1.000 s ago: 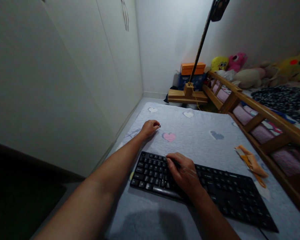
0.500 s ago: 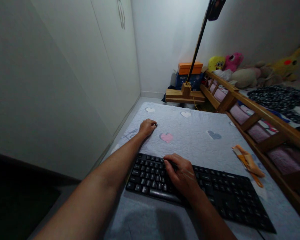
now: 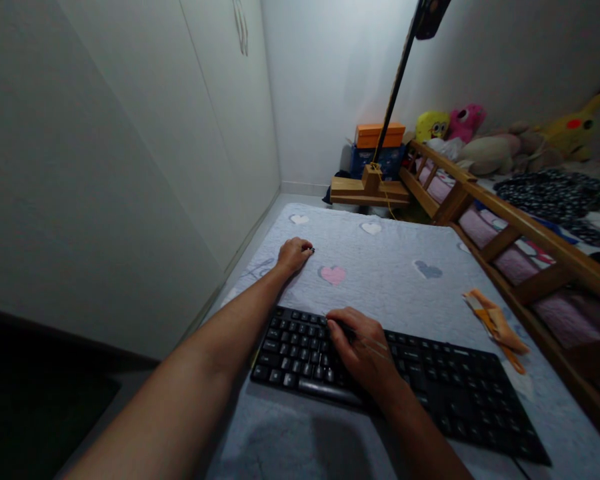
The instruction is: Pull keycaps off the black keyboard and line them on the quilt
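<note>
My left hand [image 3: 294, 255] is stretched out to the far left part of the cloth-covered surface [image 3: 395, 300]. Its thumb and fingers pinch a small black piece [image 3: 313, 250], about as big as a keycap. A black keyboard [image 3: 450, 393] lies at an angle nearer to me. Over its middle rests my right hand [image 3: 360, 347], fingers curled together around a thin tool whose kind is mostly hidden. A fine tip shows beside the thumb at the keyboard's top row, and pale thin strips cross the back of the hand.
To the right of the keyboard lie a brush with an orange handle [image 3: 517, 363] and an orange cloth [image 3: 503, 327]. A wooden bed rail [image 3: 510, 233] runs along the right side. White cabinet doors [image 3: 180, 167] rise on the left. A pole on a wooden base [image 3: 350, 189] stands beyond.
</note>
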The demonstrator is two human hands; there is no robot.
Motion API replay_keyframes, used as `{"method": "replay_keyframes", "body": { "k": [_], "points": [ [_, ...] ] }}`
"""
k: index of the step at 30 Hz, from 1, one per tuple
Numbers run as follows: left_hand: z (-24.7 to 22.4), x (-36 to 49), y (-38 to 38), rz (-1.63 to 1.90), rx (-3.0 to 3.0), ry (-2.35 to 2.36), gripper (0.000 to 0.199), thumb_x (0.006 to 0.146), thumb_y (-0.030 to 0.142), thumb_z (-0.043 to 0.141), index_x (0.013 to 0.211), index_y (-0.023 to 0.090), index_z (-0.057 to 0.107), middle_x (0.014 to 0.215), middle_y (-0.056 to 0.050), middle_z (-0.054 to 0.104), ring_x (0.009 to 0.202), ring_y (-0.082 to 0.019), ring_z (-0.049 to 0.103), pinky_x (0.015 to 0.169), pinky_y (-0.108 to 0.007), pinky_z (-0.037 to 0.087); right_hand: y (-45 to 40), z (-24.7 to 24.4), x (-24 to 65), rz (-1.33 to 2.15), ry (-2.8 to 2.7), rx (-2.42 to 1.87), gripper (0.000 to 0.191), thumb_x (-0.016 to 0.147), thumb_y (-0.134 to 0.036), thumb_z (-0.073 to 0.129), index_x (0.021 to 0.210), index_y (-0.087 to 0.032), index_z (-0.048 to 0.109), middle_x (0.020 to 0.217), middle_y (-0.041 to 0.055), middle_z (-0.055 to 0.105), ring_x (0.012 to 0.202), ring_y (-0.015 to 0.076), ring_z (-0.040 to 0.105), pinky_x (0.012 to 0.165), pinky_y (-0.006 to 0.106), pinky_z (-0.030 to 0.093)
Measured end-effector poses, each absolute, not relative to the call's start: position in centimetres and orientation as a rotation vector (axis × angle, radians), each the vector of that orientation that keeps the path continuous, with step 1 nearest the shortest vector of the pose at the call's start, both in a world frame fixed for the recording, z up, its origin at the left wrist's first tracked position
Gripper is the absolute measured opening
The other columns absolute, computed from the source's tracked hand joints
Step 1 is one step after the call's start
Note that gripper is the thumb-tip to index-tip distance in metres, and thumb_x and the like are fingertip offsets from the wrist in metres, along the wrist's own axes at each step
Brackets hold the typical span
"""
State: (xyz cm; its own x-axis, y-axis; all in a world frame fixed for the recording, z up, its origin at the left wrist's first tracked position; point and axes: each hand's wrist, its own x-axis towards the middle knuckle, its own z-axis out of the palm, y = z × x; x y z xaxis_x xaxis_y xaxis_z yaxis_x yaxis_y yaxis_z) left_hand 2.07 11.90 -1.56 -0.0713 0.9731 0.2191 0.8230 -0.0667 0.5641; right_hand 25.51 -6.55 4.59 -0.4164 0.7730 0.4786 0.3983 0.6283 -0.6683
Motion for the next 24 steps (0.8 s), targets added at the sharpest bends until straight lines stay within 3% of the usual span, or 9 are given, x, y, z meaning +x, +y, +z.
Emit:
{"method": "replay_keyframes", "body": {
  "k": [19, 24],
  "points": [
    [-1.02, 2.48, 11.51, 0.784, 1.95, 2.02, 0.027, 0.086, 0.026, 0.068, 0.11, 0.021, 0.078, 0.103, -0.007, 0.073, 0.097, -0.021, 0.065, 0.091, -0.03, 0.047, -6.45, 4.49, 25.46, 0.586, -1.998, -0.874, 0.017, 0.095, -0.017, 0.054, 0.097, -0.019, 0.071, 0.088, 0.0045, 0.077, 0.081, 0.0168, 0.073, 0.078, 0.027, 0.057],
    [-1.08, 2.53, 11.5, 0.789, 1.951, 2.021, 0.025, 0.086, 0.026, 0.068, 0.108, 0.022, 0.078, 0.102, -0.006, 0.074, 0.097, -0.021, 0.065, 0.091, -0.03, 0.047, -6.42, 4.74, 25.53, 0.617, -2.001, -0.883, 0.017, 0.095, -0.017, 0.054, 0.091, -0.019, 0.07, 0.082, 0.0031, 0.074, 0.076, 0.0157, 0.071, 0.074, 0.025, 0.055]
  ]
}}
